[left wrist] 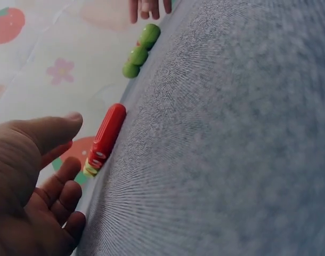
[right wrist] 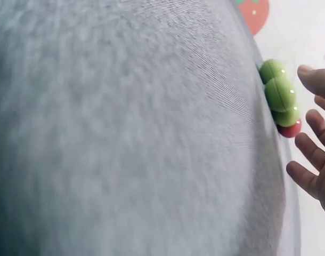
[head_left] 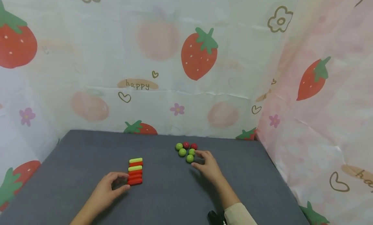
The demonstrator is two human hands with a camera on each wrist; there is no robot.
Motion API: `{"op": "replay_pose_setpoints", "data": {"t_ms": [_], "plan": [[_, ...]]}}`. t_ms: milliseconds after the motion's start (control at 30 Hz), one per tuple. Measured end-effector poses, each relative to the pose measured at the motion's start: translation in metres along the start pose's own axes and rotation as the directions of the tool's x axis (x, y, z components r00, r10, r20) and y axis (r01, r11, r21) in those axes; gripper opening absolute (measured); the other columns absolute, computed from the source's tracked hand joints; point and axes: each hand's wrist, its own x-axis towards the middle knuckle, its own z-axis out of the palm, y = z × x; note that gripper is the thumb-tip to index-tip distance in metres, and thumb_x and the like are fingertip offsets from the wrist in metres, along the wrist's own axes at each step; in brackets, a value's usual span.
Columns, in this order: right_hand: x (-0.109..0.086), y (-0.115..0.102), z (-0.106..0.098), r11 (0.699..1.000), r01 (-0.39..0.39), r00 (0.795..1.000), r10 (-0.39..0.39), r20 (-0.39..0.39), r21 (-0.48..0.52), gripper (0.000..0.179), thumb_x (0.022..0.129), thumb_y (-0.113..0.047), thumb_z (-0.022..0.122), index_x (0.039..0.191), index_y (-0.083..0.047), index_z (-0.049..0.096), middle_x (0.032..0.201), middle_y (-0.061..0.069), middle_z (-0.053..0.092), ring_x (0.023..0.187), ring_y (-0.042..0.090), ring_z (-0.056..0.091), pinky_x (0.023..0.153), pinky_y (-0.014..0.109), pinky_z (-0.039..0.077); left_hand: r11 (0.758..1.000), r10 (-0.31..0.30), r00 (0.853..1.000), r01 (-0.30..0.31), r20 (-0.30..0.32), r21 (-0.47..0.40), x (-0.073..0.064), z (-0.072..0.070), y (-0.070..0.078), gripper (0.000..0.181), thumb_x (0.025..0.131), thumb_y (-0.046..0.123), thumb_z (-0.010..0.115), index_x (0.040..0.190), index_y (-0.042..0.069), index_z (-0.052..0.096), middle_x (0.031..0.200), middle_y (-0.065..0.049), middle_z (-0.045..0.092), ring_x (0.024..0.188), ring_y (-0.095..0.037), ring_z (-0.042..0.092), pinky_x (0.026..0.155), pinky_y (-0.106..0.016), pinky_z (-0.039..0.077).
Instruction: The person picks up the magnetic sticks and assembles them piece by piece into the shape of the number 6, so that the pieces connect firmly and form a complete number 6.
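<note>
A column of short, rounded red and yellow-green plastic bars [head_left: 135, 173] lies on the table, also seen end-on as a red bar [left wrist: 109, 130] in the left wrist view. At its left side is my left hand [head_left: 109, 187], thumb and fingers spread apart around a gap, fingertips right by the lowest red bars. Farther back sits a small cluster of shiny green balls [head_left: 190, 158] and two red balls [head_left: 186, 145]. My right hand [head_left: 209, 166] reaches to the cluster's right edge, thumb and fingers apart. In the right wrist view its fingertips [right wrist: 306, 69] stand beside the seamed green balls [right wrist: 279, 94].
The dark grey table [head_left: 163, 199] ends at a curtain [head_left: 163, 63] printed with strawberries, which also closes off the right and left sides. A black object [head_left: 215, 217] shows at the right sleeve [head_left: 239, 214].
</note>
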Motion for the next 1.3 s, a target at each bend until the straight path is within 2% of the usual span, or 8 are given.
{"op": "replay_pose_setpoints", "data": {"t_ms": [100,367,500,700,933,1300], "plan": [[0.004,0.000,0.005,1.000,-0.004,1.000,0.004,0.005,-0.006,0.054,0.082,-0.022,0.079,0.132,-0.014,0.060,0.119,0.010,0.059,0.113,0.028,0.057,0.096,0.048,0.045,1.000,-0.009,1.000,0.009,-0.004,-0.008,0.001,0.002,-0.002,0.034,0.080,0.037,0.079,0.110,0.024,0.068,0.108,0.004,0.064,0.097,-0.012,0.057,0.083,-0.028,0.048],[0.013,0.000,0.014,0.997,-0.032,0.999,0.030,-0.029,-0.070,0.050,0.079,-0.020,0.081,0.126,-0.012,0.065,0.114,0.009,0.060,0.107,0.026,0.058,0.096,0.046,0.045,0.998,-0.044,0.999,0.043,0.023,0.048,0.005,0.010,-0.002,0.030,0.082,0.034,0.078,0.110,0.028,0.070,0.111,0.006,0.066,0.097,-0.011,0.055,0.083,-0.033,0.046],[0.016,0.000,0.017,0.992,-0.042,0.998,0.037,-0.049,-0.120,0.048,0.078,-0.020,0.082,0.123,-0.012,0.066,0.111,0.008,0.061,0.104,0.025,0.058,0.094,0.046,0.046,0.995,-0.061,0.998,0.059,0.016,0.074,0.007,0.012,-0.001,0.030,0.081,0.034,0.078,0.110,0.031,0.070,0.110,0.006,0.066,0.096,-0.012,0.053,0.085,-0.039,0.040],[0.017,-0.002,0.022,0.989,-0.059,0.997,0.052,-0.051,-0.134,0.047,0.077,-0.020,0.083,0.121,-0.015,0.068,0.111,0.006,0.061,0.104,0.025,0.059,0.094,0.046,0.045,0.992,-0.094,0.995,0.092,0.022,0.084,0.003,0.011,0.001,0.027,0.080,0.035,0.078,0.106,0.031,0.071,0.110,0.006,0.066,0.099,-0.015,0.052,0.082,-0.043,0.032],[0.016,-0.002,0.022,0.988,-0.050,0.996,0.039,-0.076,-0.144,0.042,0.076,-0.017,0.083,0.115,-0.018,0.069,0.106,0.004,0.063,0.103,0.022,0.059,0.093,0.045,0.044,0.991,-0.083,0.997,0.083,-0.001,0.102,0.003,0.012,0.002,0.022,0.081,0.031,0.079,0.101,0.031,0.071,0.106,0.006,0.067,0.098,-0.015,0.052,0.080,-0.041,0.031],[0.011,-0.004,0.022,0.987,-0.068,0.996,0.059,-0.065,-0.148,0.037,0.077,-0.018,0.082,0.112,-0.015,0.068,0.111,0.003,0.067,0.109,0.026,0.059,0.096,0.046,0.045,0.992,-0.058,0.998,0.058,-0.003,0.116,0.001,0.014,0.004,0.018,0.082,0.029,0.078,0.097,0.033,0.070,0.102,0.008,0.068,0.091,-0.012,0.051,0.077,-0.038,0.029]]}}
